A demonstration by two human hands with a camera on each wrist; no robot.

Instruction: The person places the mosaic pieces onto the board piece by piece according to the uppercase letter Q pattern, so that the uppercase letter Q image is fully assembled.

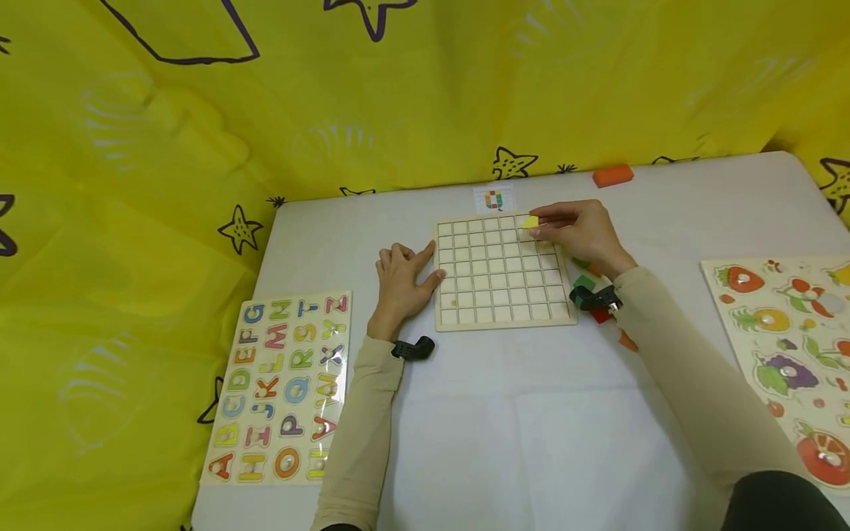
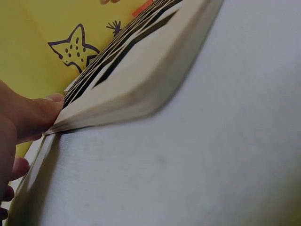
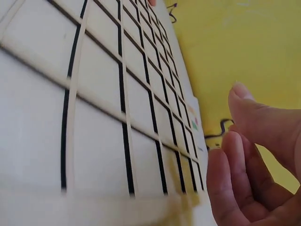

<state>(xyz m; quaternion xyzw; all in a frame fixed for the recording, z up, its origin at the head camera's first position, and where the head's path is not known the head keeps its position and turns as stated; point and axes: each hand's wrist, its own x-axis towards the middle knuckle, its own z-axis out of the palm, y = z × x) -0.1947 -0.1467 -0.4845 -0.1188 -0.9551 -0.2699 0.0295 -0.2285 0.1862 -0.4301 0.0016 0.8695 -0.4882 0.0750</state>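
Observation:
A light wooden grid board point(image 1: 501, 324) with square cells lies on the table. My left hand point(image 1: 401, 284) is at its left side, thumb and forefinger spread along the edge; in the left wrist view the thumb point(image 2: 44, 110) presses on the board's rim point(image 2: 117, 106). Over the board's far right corner, my right hand point(image 1: 581, 232) pinches a small yellow block point(image 1: 530, 222) between thumb and fingers. In the right wrist view the right hand point(image 3: 256, 160) is beside the grid point(image 3: 99, 122), the block hidden behind the fingers.
Green, red and orange blocks point(image 1: 584, 283) lie right of the board, partly under the right wrist. A small pattern card point(image 1: 494, 199) is behind it, an orange block point(image 1: 612, 175) farther back. An alphabet puzzle point(image 1: 229, 354) lies left, a fruit puzzle point(image 1: 737, 284) right.

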